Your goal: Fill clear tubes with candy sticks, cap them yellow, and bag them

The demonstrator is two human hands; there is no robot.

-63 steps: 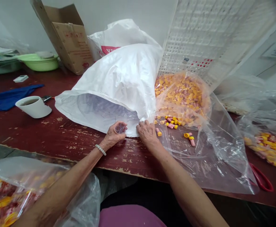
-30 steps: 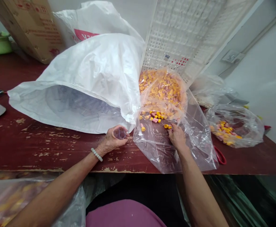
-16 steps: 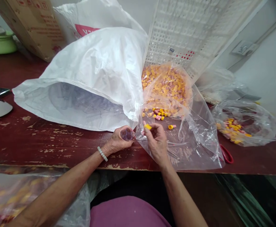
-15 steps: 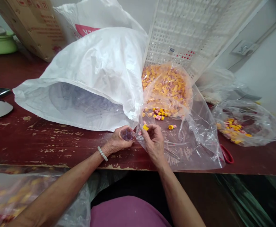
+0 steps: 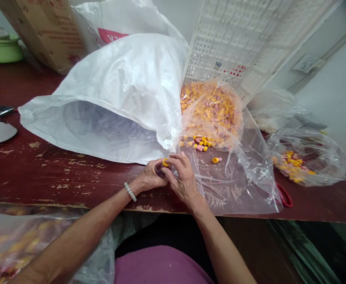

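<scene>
My left hand (image 5: 150, 176) is wrapped around a bundle of clear plastic tubes (image 5: 158, 170), their round ends facing up. My right hand (image 5: 182, 175) pinches a yellow cap (image 5: 165, 162) right at the tubes' ends; whether it sits in a tube I cannot tell. Just behind my hands, a clear plastic bag (image 5: 244, 185) lies spread out, with a heap of yellow caps and pink-and-white pieces (image 5: 211, 106) in it. One loose yellow-ended piece (image 5: 216, 159) lies to the right. The large white sack (image 5: 131, 79) gapes on the left, with more clear tubes (image 5: 110, 128) inside.
A white plastic crate (image 5: 234, 39) leans behind the heap. On the right lie a smaller bag of yellow pieces (image 5: 317, 157) and a red loop (image 5: 285, 196). A cardboard box (image 5: 48, 35) and green pot (image 5: 1, 49) stand back left; another filled bag (image 5: 19, 244) is below the table edge.
My right hand has moved left with the yellow cap, from beside the tubes to their open ends. My left hand still grips the tubes in nearly the same spot.
</scene>
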